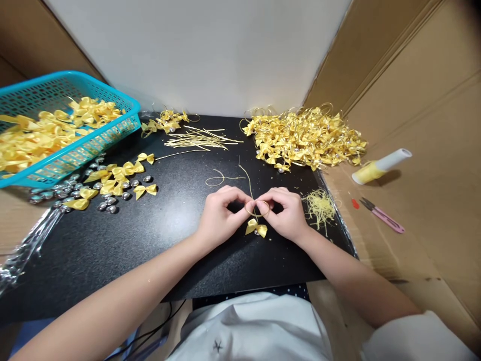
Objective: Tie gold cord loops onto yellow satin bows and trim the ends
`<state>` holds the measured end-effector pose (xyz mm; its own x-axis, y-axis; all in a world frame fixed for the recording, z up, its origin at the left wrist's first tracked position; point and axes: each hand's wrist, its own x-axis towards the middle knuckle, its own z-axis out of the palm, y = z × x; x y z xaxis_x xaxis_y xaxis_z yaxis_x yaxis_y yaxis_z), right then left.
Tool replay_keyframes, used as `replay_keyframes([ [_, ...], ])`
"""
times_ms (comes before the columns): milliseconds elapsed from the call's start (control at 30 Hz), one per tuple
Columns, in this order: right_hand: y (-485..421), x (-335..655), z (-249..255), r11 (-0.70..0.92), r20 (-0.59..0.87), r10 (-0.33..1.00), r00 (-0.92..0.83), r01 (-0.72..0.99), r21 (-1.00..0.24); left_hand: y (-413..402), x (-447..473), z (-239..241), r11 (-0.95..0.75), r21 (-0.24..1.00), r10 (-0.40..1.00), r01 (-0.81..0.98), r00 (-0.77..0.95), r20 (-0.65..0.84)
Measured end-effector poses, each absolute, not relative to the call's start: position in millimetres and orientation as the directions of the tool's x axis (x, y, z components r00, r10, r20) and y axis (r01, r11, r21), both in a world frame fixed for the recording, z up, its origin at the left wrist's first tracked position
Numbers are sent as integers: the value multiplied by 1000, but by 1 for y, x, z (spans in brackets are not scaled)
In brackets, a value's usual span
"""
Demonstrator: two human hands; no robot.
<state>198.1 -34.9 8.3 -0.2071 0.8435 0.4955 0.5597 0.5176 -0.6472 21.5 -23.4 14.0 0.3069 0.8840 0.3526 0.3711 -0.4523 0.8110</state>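
My left hand and my right hand meet over the middle of the black table. Both pinch a thin gold cord, thumbs and forefingers nearly touching. A loop of the cord rings the fingertips, and one loose end runs up and away across the tabletop. Just below the fingers hangs or lies a yellow ribbon bow with a small silver bell at its centre; I cannot tell which. Beyond my left hand a curled piece of gold string rests on the table.
A turquoise basket of yellow bows stands at left, silver bells beside it. Cut gold cords lie at the back. Finished-looking bows are heaped back right. Thread scraps, pink snips and a tube are right.
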Motion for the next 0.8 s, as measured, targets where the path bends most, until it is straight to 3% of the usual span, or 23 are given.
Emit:
replay_keyframes([
  [267,-33,200,8,486,443,866,-230,591,-644,-21,19,16,-401,794,899,457,364,244],
  [400,-30,202,9,434,386,898,-213,587,-684,-15,12,22,-457,662,821,594,568,58],
  [500,-28,205,11,360,320,932,-172,555,-750,-13,10,26,-518,620,733,590,679,-34],
  [800,-27,207,12,290,245,957,-155,547,-785,-18,16,21,-532,585,730,613,681,-50],
])
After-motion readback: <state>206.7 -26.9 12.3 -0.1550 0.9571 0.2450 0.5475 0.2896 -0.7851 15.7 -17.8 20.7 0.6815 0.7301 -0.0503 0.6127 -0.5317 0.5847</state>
